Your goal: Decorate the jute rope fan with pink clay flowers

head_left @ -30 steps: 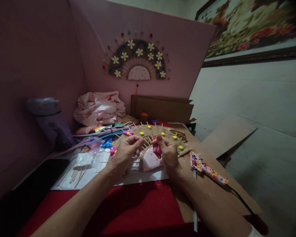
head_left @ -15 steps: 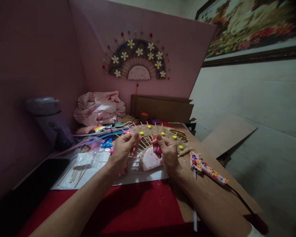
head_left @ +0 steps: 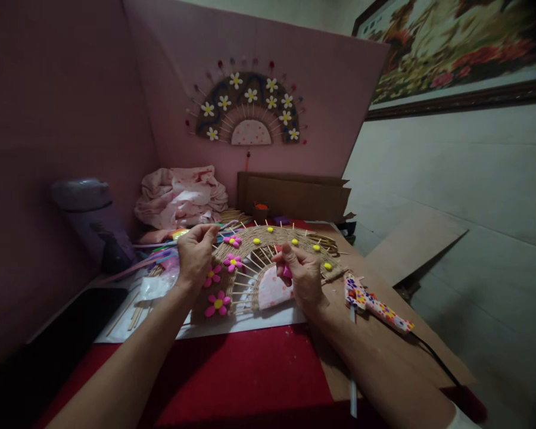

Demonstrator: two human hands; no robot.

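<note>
A fan-shaped twine-wrapped craft piece [head_left: 268, 238] lies on the table, with thin sticks radiating across its gap. Pink flowers with yellow centres [head_left: 217, 304] sit along its left side, and bare yellow dots [head_left: 317, 248] mark its top and right. Over the fan's right half, my right hand [head_left: 304, 277] is closed on a pink lump of clay [head_left: 287, 271]. My left hand [head_left: 197, 253] is raised at the fan's left edge, thumb and fingertips pinched together; anything between them is too small to make out. A half-round patch of spotted cloth [head_left: 272, 287] forms the fan's centre.
A flower-wrapped glue gun [head_left: 377, 304] rests on cardboard at the right, its cord trailing forward. A dark flat object [head_left: 75, 333] and loose sticks [head_left: 136, 314] lie left. Bundled pink cloth [head_left: 183, 196] and folded cardboard [head_left: 292, 196] stand behind. A finished fan [head_left: 250, 107] hangs above.
My left hand has moved left and up, away from my right hand, uncovering the pink flowers on the fan's left side. My right hand stays in place with the pink clay.
</note>
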